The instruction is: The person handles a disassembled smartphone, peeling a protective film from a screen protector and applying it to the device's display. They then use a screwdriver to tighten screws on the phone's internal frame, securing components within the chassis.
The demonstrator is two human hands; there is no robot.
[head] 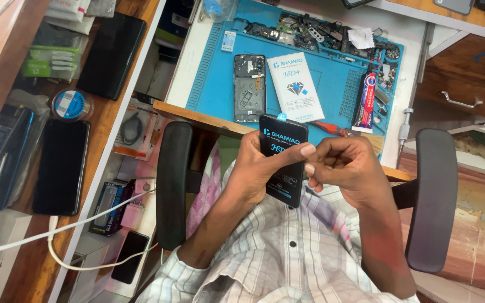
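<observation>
Left hand (256, 168): fingers wrapped round dark screen panel (282, 163), held above lap | right hand (346, 168): fingers pinched at panel's right edge | film apparently still on | opened phone body (249, 88) waits on blue mat (332, 84), unassembled.

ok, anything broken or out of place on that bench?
The phone on the blue mat lies opened, back off and insides exposed, loose parts heaped along the mat's far edge. Both hands hold a black screen panel.

Phone repair workshop: blue repair mat (332, 84), opened phone (249, 88), loose parts (310, 31), screwdriver (404, 130).
</observation>
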